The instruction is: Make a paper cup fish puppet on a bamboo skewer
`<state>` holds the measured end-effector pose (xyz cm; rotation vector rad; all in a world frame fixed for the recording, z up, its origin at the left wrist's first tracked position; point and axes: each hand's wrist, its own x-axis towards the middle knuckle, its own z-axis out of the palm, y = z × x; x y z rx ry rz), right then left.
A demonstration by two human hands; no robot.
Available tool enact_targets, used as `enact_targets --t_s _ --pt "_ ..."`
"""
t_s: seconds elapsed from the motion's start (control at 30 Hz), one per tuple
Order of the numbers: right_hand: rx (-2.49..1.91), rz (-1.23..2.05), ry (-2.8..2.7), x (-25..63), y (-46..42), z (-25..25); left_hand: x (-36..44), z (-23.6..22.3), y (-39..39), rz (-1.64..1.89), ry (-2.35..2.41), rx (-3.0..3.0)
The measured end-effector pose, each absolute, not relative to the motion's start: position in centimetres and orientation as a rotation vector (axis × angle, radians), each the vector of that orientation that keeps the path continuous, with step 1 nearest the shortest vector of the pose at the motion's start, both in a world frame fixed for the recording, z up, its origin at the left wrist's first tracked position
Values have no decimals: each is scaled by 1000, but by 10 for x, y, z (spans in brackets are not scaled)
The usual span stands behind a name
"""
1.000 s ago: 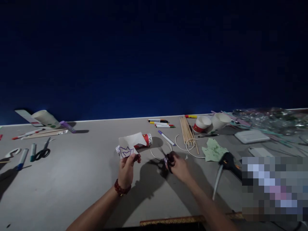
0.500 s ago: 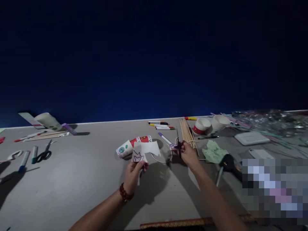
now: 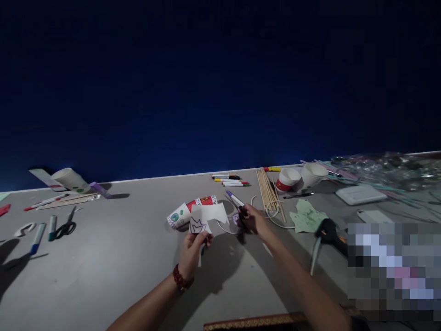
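Observation:
My left hand (image 3: pixel 194 248) pinches a white paper cutout (image 3: pixel 206 216) with a purple outline drawn on its lower left, held just above the grey table (image 3: pixel 113 248). My right hand (image 3: pixel 254 221) is closed around small dark scissors (image 3: pixel 237 209), whose blades point up and left toward the paper's right edge. A decorated paper cup (image 3: pixel 191 209) with red and green marks lies on its side right behind the paper. A purple-capped marker (image 3: pixel 234 198) lies just behind the scissors.
Wooden sticks (image 3: pixel 270 193), two paper cups (image 3: pixel 301 177), markers (image 3: pixel 230 180) and a green paper scrap (image 3: pixel 308 216) lie right of my hands. A glue gun (image 3: pixel 327 234) sits near right. Second scissors (image 3: pixel 65 225), pens and a cup (image 3: pixel 70 180) lie far left.
My right hand has lifted the scissors off the table and brought them left toward the paper. My left hand has shifted the cutout slightly right and lower.

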<state>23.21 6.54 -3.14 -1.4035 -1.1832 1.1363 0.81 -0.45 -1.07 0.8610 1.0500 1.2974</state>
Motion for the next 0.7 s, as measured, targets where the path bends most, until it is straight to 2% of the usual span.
enact_targets --t_s 0.23,0.43,0.6,0.7 --pt "-1374 1153 -1122 237 65 -15 9 -8 -5 1302 1068 829" --pt "-1265 1144 -998 237 24 13 11 -8 -7 1185 1102 914" --pt "-1156 1245 -1024 211 -15 1 14 -1 -9 1095 1072 973" --pt "-1187 1174 -968 199 -26 -4 16 1 -11 1082 1081 998"
